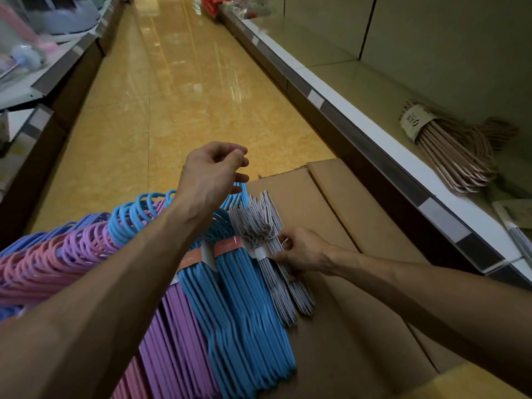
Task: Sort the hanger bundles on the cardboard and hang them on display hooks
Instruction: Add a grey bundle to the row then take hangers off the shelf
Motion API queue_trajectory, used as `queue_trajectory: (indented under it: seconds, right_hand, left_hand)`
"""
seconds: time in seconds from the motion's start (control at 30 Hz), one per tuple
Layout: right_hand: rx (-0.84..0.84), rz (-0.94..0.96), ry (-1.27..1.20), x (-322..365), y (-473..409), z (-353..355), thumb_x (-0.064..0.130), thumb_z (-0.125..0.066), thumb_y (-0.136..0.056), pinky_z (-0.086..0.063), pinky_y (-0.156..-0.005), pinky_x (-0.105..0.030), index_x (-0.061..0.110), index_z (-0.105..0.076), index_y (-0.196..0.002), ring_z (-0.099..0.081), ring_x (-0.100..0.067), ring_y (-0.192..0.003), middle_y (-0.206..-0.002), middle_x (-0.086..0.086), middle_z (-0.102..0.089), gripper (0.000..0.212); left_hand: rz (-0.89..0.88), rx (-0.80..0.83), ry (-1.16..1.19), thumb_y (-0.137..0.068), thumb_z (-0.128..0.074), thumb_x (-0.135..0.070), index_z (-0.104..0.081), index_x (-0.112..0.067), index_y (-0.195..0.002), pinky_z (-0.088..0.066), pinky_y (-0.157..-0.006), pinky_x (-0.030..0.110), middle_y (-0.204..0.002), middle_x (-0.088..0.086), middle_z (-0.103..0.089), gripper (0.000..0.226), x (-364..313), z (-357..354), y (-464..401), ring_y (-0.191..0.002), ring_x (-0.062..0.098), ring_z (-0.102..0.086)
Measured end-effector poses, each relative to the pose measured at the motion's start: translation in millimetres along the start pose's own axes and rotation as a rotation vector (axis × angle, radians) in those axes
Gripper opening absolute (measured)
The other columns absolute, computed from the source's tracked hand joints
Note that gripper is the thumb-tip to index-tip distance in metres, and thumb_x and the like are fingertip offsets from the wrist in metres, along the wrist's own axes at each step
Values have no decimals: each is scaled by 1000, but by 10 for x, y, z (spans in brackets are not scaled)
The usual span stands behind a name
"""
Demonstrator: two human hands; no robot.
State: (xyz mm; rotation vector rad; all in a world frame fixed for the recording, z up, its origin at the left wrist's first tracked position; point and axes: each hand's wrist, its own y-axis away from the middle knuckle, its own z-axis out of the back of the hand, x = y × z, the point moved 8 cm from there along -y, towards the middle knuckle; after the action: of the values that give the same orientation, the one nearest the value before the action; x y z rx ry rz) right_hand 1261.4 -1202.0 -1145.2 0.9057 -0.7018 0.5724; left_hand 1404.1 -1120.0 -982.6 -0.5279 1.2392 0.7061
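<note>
Head view looks down a shop aisle at flattened cardboard (339, 214) on the floor, with hanger bundles lying in a row along its left side. From left to right they run pink, purple (169, 335), blue (244, 306), and last a grey bundle (273, 272) at the open middle of the cardboard. Each bundle's long axis points from the near edge up toward the far edge, hooks at the far end.

The right hand (302, 251) is at the grey bundle's banded neck, fingers curled against its right flank; it appears to grip the bundle, though the fingertips are partly hidden. The left hand (213, 171) hovers above the blue hooks (135, 214), fingers loosely curled, holding nothing.

So the grey bundle lies directly under the right hand and just right of the left one; the right hand is clearly the nearer. Lifting it probably means drawing it rightward, away from the blue neighbour it touches. A tan bundle (452, 151) lies on the shelf (359, 90) to the right; no display hooks are in view.
</note>
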Motion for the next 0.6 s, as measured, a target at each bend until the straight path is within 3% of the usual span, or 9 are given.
queue_trajectory:
  seconds: [0.23,0.5,0.6]
  right_hand:
    - [31,-25,-33,-34,48,55,16,-67,-94,-63,-73,-45,5,-51,-131,-69,-25,-79,-99,-9,-63,42]
    - [-54,151,253,-52,446,486,26,-59,-98,-61,-73,-29,16,-56,-126,-66,-15,-90,-113,-1,-61,30]
    - [-108,249,376,-84,678,721,27,-55,-100,-51,-74,-19,19,-58,-124,-59,-6,-94,-116,3,-62,26]
  left_hand:
    - [-5,6,1,-100,-53,-19,-68,-19,-105,-60,-77,35,-98,-1,-71,16,-51,-29,12,-89,19,-72]
    - [-25,50,14,-101,-52,-20,-67,-18,-106,-60,-77,35,-101,2,-70,16,-215,-240,79,-87,19,-72]
    - [-30,84,4,-101,-51,-21,-66,-17,-109,-60,-80,37,-101,2,-70,17,-274,-421,111,-88,20,-72]
